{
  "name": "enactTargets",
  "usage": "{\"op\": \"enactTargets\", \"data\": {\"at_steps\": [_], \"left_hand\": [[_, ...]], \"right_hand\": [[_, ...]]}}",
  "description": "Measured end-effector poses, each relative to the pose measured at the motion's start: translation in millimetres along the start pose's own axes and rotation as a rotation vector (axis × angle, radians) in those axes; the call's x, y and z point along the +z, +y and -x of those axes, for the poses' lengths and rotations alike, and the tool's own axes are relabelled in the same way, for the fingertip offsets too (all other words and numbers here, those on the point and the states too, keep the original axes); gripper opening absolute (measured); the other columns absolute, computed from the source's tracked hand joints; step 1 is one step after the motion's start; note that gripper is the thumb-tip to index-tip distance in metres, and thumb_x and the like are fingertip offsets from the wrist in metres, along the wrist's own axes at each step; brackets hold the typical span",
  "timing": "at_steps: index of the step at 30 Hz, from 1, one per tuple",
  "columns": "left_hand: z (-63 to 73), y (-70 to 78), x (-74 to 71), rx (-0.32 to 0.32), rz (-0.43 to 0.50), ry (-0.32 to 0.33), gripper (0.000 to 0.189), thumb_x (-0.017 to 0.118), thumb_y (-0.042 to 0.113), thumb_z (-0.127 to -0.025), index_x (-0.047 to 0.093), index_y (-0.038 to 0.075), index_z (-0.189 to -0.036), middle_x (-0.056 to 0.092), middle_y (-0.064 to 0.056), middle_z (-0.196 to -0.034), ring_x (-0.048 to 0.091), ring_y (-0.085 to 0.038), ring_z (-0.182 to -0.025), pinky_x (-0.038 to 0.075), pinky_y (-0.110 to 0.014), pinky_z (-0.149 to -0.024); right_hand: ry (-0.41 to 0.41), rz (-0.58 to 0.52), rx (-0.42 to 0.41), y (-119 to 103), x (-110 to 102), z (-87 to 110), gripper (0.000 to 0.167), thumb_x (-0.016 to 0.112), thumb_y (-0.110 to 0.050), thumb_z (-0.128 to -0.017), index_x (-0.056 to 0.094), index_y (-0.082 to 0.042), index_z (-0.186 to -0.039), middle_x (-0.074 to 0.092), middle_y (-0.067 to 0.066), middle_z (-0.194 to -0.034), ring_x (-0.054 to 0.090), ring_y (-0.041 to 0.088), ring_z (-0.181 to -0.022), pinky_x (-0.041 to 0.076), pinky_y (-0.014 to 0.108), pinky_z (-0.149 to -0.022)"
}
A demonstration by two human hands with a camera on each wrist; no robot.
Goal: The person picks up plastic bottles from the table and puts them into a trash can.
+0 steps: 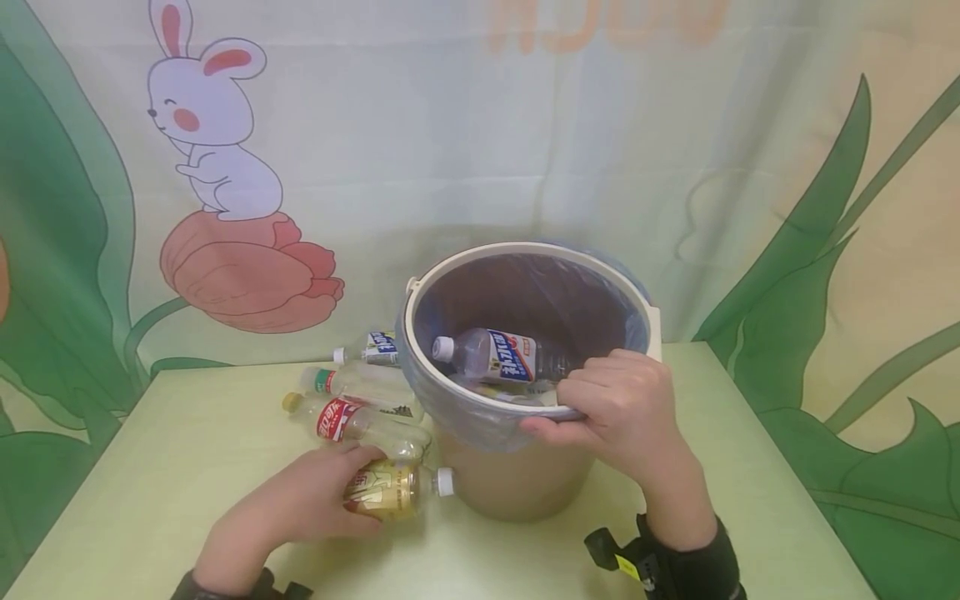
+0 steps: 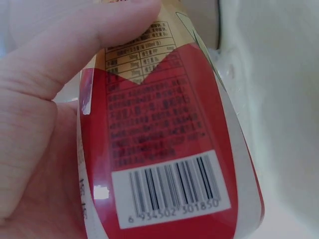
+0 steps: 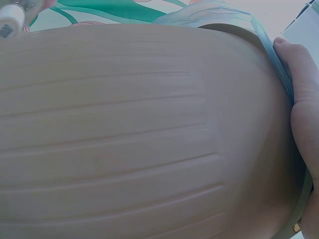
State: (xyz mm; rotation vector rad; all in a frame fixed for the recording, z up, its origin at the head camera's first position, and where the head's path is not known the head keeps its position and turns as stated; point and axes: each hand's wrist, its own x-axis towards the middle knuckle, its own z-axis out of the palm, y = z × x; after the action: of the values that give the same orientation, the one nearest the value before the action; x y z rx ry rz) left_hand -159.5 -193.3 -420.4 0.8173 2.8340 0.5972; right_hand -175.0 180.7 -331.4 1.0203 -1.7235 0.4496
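Left hand (image 1: 315, 492) grasps yellow-labelled bottle (image 1: 388, 490); right hand (image 1: 622, 404) grips bin (image 1: 517, 479) (another bottle (image 1: 510, 355) inside)

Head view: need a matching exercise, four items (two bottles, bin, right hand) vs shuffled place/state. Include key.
1. Clear plastic bottle with gold-and-red label
2. Clear plastic bottle with yellow cap and red label
3. Round beige plastic bin
4. Right hand

A. Lined with a translucent blue plastic bag
B. Gripping a cream plastic rim
C. Held by the left hand
D. Lying between the gold-labelled bottle and a clear plastic bottle with green label

Pairs: 1-C, 2-D, 3-A, 4-B
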Motion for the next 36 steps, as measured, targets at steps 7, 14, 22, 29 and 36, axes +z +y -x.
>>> {"op": "enactTargets", "data": {"at_steps": [7,14,22,29,36], "left_hand": [[7.4,-3.9,-15.3,-0.035,0.003,0.051,0.074,0.097,0.037,-0.076,0.068,0.007,-0.137,0.069,-0.001,-0.119,0.063,-0.016,-0.101,0.056,-0.047,-0.093],[18.8,-8.1,-32.5,-0.052,-0.028,0.156,0.076,0.098,0.039,-0.079,0.064,0.006,-0.140,0.066,0.002,-0.111,0.059,-0.013,-0.092,0.055,-0.041,-0.083],[24.7,-9.4,-39.8,-0.057,-0.064,0.248,0.077,0.097,0.042,-0.079,0.065,0.009,-0.140,0.068,0.003,-0.112,0.060,-0.013,-0.092,0.056,-0.042,-0.081],[28.5,-6.6,-44.5,-0.064,-0.048,0.278,0.075,0.098,0.044,-0.079,0.066,0.009,-0.138,0.069,0.002,-0.112,0.060,-0.014,-0.092,0.055,-0.042,-0.080],[29.6,-6.5,-50.2,-0.080,-0.031,0.278,0.073,0.098,0.044,-0.080,0.066,0.011,-0.136,0.065,0.004,-0.106,0.059,-0.013,-0.087,0.054,-0.038,-0.075]], "right_hand": [[-0.006,0.001,0.003,-0.4,-0.8,-0.4,0.069,0.057,-0.067,-0.107,0.036,-0.024,-0.058,0.030,-0.011,-0.053,0.023,0.007,-0.046,0.023,0.026,-0.045],[-0.021,0.001,0.008,-0.7,-1.5,0.7,0.069,0.057,-0.067,-0.107,0.036,-0.024,-0.058,0.030,-0.011,-0.053,0.021,0.006,-0.049,0.021,0.025,-0.047],[-0.044,-0.003,0.016,-0.5,-2.4,1.7,0.068,0.056,-0.067,-0.107,0.037,-0.024,-0.058,0.030,-0.011,-0.054,0.022,0.006,-0.049,0.023,0.025,-0.048],[-0.055,-0.006,0.020,-1.8,-6.0,1.0,0.065,0.059,-0.065,-0.106,0.044,-0.022,-0.060,0.036,-0.011,-0.057,0.030,0.008,-0.050,0.032,0.028,-0.051],[-0.039,-0.075,0.060,2.4,-15.0,1.4,0.061,0.064,-0.068,-0.102,0.070,-0.015,-0.074,0.064,-0.006,-0.067,0.058,0.019,-0.063,0.048,0.042,-0.075]]}}
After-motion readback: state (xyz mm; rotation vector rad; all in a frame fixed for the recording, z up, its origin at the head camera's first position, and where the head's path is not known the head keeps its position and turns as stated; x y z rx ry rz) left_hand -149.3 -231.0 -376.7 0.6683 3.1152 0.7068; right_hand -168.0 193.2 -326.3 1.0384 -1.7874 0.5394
